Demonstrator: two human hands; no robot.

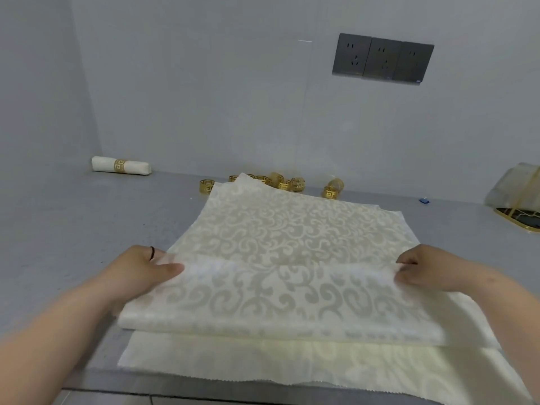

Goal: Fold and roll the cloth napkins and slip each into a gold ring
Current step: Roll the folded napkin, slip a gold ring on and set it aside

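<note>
The cream napkin [292, 244] lies centre frame on the counter [73, 229]. Left hand [143, 270] and right hand [423, 270] pinch its folded-over edge — fold axis runs left–right, between both hands equally. Gold rings [280, 182] sit beyond, toward upper centre.

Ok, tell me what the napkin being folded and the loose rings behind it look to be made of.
Napkin: cream woven cloth, apparently damask; its scroll pattern shows a soft sheen and its edges look pinked. Rings: shiny gold, likely metal, with a cut-out key pattern; plated plastic cannot be ruled out.
</note>
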